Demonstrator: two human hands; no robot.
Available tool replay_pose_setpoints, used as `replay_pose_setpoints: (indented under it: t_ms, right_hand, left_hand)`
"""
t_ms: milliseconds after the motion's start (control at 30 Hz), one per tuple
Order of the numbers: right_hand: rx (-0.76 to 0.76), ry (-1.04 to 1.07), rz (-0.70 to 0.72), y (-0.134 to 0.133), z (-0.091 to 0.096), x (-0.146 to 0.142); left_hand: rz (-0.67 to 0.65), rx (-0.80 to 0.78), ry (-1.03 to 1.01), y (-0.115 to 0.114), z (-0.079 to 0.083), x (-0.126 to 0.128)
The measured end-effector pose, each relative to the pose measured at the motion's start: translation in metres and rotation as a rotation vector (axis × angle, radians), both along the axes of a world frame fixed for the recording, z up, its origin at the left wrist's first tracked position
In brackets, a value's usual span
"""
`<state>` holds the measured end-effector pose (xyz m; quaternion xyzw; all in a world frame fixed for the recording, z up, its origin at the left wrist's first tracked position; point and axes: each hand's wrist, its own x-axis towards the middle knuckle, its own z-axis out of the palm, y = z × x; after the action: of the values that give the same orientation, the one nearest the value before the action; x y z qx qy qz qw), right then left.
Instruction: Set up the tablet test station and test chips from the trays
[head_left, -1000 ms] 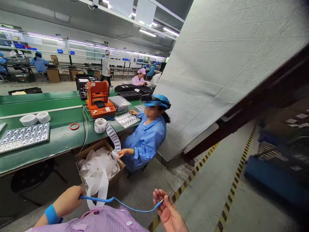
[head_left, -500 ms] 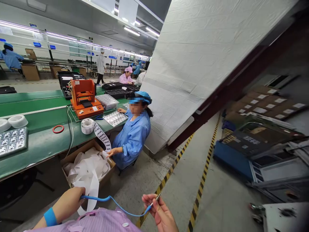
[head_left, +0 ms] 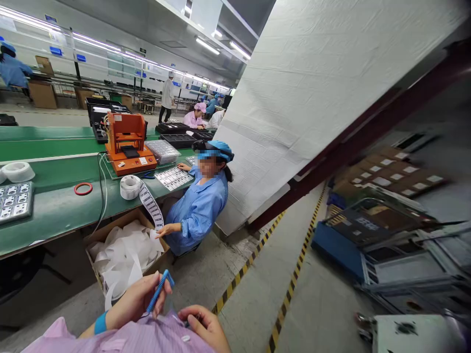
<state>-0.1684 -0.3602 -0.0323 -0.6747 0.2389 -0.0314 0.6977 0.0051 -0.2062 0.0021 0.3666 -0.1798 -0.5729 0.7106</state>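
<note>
One cord (head_left: 157, 293) in left grip (head_left: 143, 293).

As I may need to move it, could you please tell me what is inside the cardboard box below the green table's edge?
Tangled whitish strips fill the cardboard box; its bottom and anything beneath them are covered.

Coiled cord (head_left: 157, 292) bright blue; wristband (head_left: 100, 323) solid blue. Wearer's shirt (head_left: 147, 336) pink w/ fine stripes, btn (head_left: 186, 338) wht. Co-worker's smock (head_left: 202, 211) lt. blue, cap (head_left: 222, 148) brighter blue. Bench (head_left: 59, 202) grn; press (head_left: 125, 127) orange w/ blk plate (head_left: 130, 151); ring (head_left: 83, 193) red. Label strip (head_left: 150, 203) wht w/ repeating blk marks; backing paper (head_left: 125, 247) whitish, box (head_left: 156, 263) brn. Trays (head_left: 178, 141) blk. Floor (head_left: 268, 274) gray, floor lines (head_left: 243, 270) yellow/blk diag. stripes. Cartons (head_left: 382, 171) brn, wht labels.
</note>
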Motion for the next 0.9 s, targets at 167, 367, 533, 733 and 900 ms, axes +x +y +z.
replay_pose_setpoints:
  t_ms: [167,367,533,733,900]
  right_hand:
    - [0.026,-0.011,0.013,0.0,-0.011,0.001]
    - [0.047,-0.017,-0.053,-0.002,-0.026,-0.002]
    - [0.034,-0.018,-0.042,-0.002,-0.026,-0.003]
    - [0.036,-0.016,-0.032,-0.003,-0.026,-0.002]
    - [0.037,-0.033,-0.029,-0.004,-0.039,-0.002]
  left_hand:
    - [0.062,-0.011,0.093,-0.001,-0.007,-0.002]
    - [-0.003,0.064,0.043,-0.002,-0.012,-0.003]
    - [-0.01,0.106,0.027,-0.008,-0.02,-0.006]
    - [0.019,0.165,0.104,-0.004,-0.022,-0.002]
    - [-0.07,0.174,0.163,0.005,-0.026,0.004]
